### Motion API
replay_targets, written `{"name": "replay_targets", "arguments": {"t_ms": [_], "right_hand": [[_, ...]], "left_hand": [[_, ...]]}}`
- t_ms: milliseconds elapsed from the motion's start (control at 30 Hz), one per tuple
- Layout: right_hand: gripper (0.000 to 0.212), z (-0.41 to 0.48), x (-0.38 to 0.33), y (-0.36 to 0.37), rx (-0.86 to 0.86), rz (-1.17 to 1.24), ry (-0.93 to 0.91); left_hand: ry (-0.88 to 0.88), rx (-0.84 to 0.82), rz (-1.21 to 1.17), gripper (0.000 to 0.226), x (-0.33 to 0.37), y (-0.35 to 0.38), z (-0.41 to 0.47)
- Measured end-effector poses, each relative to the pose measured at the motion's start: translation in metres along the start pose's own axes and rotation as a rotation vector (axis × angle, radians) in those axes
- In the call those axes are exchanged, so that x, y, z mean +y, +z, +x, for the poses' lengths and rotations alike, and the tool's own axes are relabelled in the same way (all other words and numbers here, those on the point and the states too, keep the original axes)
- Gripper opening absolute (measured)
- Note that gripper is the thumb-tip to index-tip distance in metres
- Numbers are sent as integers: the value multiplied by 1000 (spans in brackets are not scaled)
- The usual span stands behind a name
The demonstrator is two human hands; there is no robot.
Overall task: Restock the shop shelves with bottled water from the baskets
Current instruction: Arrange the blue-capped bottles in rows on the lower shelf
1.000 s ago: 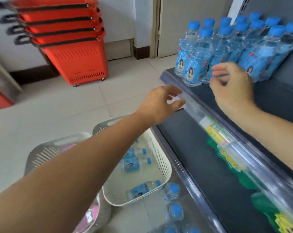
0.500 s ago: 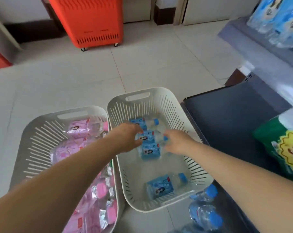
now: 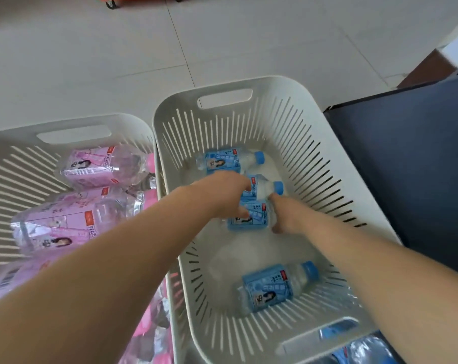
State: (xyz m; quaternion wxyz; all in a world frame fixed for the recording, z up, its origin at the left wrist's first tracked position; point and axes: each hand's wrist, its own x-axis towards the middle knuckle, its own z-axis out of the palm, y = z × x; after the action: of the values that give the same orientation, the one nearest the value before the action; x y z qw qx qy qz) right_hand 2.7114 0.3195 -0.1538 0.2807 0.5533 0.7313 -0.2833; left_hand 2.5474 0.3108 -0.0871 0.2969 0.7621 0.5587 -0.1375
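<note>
Inside white basket (image 3: 283, 88): your left hand (image 3: 220, 195) curls round capped bottle (image 3: 265, 189); your right hand (image 3: 288, 217), at 4 o'clock, grips lower bottle (image 3: 251, 220).

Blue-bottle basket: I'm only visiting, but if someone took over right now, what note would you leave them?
Left hand: over the second blue bottle; grip unclear.
Right hand: holds the third blue bottle.
Four blue bottles lie in the right basket; pink bottles fill the left basket.
Done: no bottle is out of the basket yet.
Left: carry them to the dark shelf.
</note>
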Motion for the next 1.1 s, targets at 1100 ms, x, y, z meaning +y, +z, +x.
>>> {"name": "replay_targets", "arguments": {"t_ms": [1100], "right_hand": [[73, 20, -21, -28, 262, 216, -72]], "left_hand": [[-308, 903, -386, 60, 2, -21, -10]]}}
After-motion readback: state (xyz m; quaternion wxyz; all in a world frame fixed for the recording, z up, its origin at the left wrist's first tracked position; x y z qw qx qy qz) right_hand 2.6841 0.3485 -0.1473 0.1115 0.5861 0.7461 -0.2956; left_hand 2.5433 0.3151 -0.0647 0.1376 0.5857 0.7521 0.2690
